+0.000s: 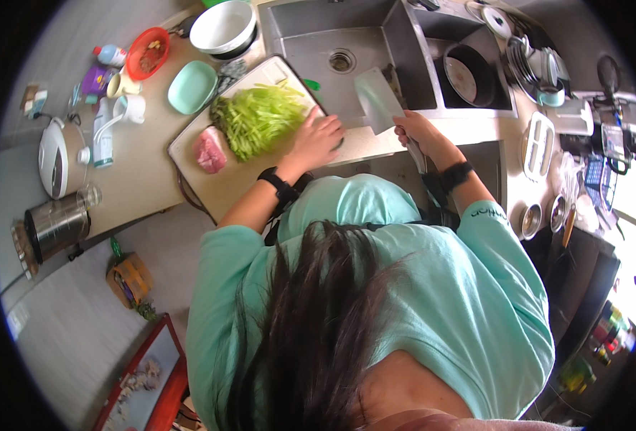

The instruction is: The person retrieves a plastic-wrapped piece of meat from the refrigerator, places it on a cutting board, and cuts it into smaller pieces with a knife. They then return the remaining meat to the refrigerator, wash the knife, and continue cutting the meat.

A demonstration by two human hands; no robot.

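Note:
My right hand (419, 132) grips the handle of a cleaver (378, 99), whose broad blade is over the sink's front edge. My left hand (318, 139) lies at the right edge of a cutting board (183, 144), palm down with fingers spread, beside a heap of cut green vegetable strips (264, 116). Whether its fingers touch the strips or only the board is hard to tell. A piece of raw pink meat (210, 151) sits on the board to the left of the heap.
Behind the board are a mint-green dish (192, 87), a white bowl (222, 26) and a red bowl (148, 54) with food in it. A steel double sink (318, 46) lies ahead, a dark pot (466, 75) in its right basin. A rice cooker (59, 159) stands far left.

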